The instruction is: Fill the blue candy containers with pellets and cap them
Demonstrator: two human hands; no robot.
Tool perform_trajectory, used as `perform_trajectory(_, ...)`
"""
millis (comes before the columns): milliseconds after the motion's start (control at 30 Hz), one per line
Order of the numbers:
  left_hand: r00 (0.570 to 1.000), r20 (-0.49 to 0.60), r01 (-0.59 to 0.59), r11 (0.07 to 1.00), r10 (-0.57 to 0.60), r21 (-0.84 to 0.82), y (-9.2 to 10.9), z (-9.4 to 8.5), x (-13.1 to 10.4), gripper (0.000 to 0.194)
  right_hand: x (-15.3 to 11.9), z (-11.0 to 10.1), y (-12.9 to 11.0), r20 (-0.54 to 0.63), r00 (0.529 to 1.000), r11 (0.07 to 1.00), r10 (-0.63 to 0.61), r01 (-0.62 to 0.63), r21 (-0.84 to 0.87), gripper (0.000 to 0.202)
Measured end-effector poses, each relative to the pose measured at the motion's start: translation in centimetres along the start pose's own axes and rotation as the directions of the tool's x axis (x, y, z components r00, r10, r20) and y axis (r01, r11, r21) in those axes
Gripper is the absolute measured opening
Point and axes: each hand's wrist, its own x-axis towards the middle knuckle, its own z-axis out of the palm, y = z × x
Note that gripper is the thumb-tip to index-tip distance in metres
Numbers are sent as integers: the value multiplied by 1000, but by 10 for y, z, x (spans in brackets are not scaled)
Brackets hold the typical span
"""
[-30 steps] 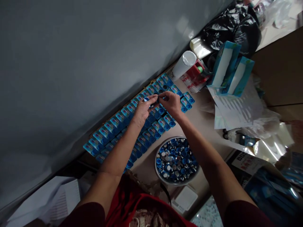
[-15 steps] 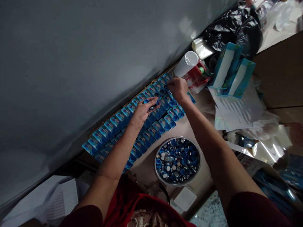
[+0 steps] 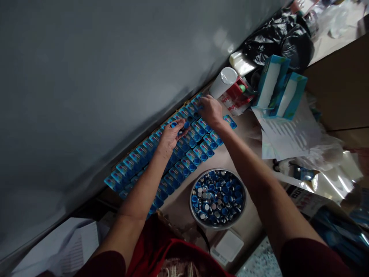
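Note:
My left hand [image 3: 170, 135] hovers over rows of small blue printed cards, with its fingers closed around a few small blue caps [image 3: 173, 125]. Farther right, my right hand [image 3: 211, 110] is at the top end of the rows, its fingertips pinched together on a card; whatever they hold is hidden. Each blue card [image 3: 191, 155] has printing on one part and a round blue well at the other. Closer to my body stands a round metal bowl [image 3: 218, 227], full of small blue and silver caps [image 3: 216, 198].
Behind my right hand are a white cylindrical container [image 3: 223, 82] and a red dispenser [image 3: 236, 90]. Two blue open boxes [image 3: 293, 96] stand on white papers [image 3: 291, 134]. A black plastic bag [image 3: 296, 44] lies at the back. The grey wall [image 3: 86, 77] borders the rows.
My right hand has shifted slightly left along the top row, uncovering a card at the right end. My left hand still holds blue caps. The view has shifted a little.

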Motion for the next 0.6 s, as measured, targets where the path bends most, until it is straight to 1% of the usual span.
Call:
perform_trajectory(67,999,-11,-37,999,37,5,-3,-1,2,16,-35,9,-8,13,992,975,-124,120,186,27)
perform_trajectory(100,999,-2,-53,998,53,14,-5,-1,2,20,-51,14,-12,19,987,946,-162,150,287,25)
perform_trajectory(133,998,17,-61,998,60,23,-8,-1,3,25,-64,19,-14,19,985,917,-171,151,369,23)
perform_trajectory(167,997,41,-60,998,59,31,-10,0,3,28,-74,23,-15,17,990,898,-143,123,422,20)
perform_trajectory(233,995,91,-33,999,30,38,-14,1,0,29,-81,28,-13,20,1000,882,-25,12,472,18)
perform_trajectory(300,993,121,-9,999,5,38,-15,1,-3,22,-72,28,-7,22,995,887,96,-96,452,20)
perform_trajectory(367,990,141,-14,999,8,37,-14,-2,-6,17,-54,25,0,-20,986,926,168,-151,347,21)
perform_trajectory(433,985,170,-29,999,21,45,-11,-7,-7,22,-31,21,6,-66,982,968,174,-159,194,18)
perform_trajectory(467,982,185,-30,998,20,51,-10,-10,-7,25,-20,20,8,-63,984,980,168,-159,124,17)
perform_trajectory(533,976,219,-15,998,1,62,-8,-16,-6,31,3,21,14,-9,985,985,173,-172,15,16)
perform_trajectory(600,967,252,12,998,-25,55,-7,-19,-4,34,26,25,22,52,980,980,192,-189,-62,20)
